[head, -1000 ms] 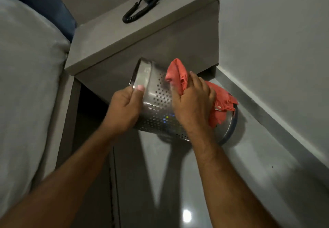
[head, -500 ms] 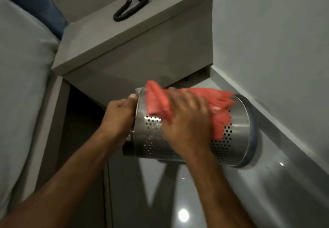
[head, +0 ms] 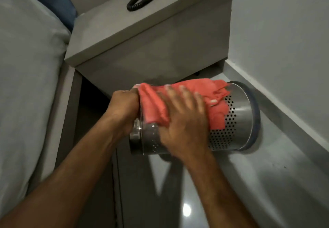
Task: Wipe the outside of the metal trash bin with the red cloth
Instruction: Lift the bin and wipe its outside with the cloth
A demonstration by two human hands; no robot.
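The metal trash bin [head: 236, 119], shiny and perforated, is held on its side above the floor, with its dark-ringed base pointing right toward the wall. My left hand [head: 122, 110] grips the open rim at the bin's left end. The red cloth [head: 215, 115] is spread over the upper side of the bin. My right hand [head: 183, 119] lies flat on the cloth with fingers spread, pressing it against the metal. The hand is blurred by motion.
A grey nightstand [head: 142, 37] stands just behind the bin, with a coiled black phone cord [head: 140, 0] on top. A bed with white bedding [head: 26, 85] fills the left. The wall and its skirting [head: 284, 103] run along the right. Glossy grey floor [head: 267, 183] lies below.
The bin has turned from tilted to lying level, its base now facing the wall. My right hand has slid with the cloth leftward toward the rim, and the cloth has spread wider.
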